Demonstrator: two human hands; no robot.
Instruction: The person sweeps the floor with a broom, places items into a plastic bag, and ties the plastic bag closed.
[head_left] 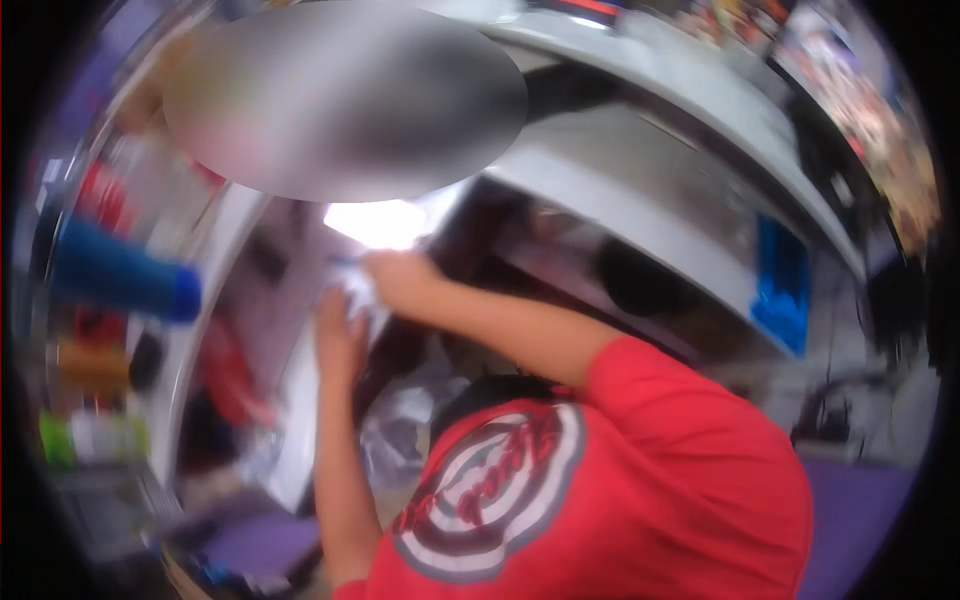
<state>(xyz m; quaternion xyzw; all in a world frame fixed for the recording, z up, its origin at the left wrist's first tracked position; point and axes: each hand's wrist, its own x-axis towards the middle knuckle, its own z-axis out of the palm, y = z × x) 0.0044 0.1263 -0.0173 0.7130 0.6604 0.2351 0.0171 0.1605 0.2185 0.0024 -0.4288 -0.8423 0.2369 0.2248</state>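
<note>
My right hand (pixel 398 277) reaches in from the right with its fingers curled closed. A thin dark-blue thing (pixel 345 262) shows at its fingertips, too smeared to name. Just below and left of it is my left hand (pixel 342 328), pointing up, with its fingers blurred by motion. A small white and pale-blue thing (pixel 357 288) lies between the two hands; its kind cannot be made out. Beyond the hands is a bright white glowing patch (pixel 378 224).
A blue cylindrical thing (pixel 125 270) stands at left, near a green-and-white container (pixel 95 437). Clear plastic (pixel 405 410) lies below the hands. A white ledge (pixel 630 250) and bright blue object (pixel 780 290) are at right. A blurred oval hides the top.
</note>
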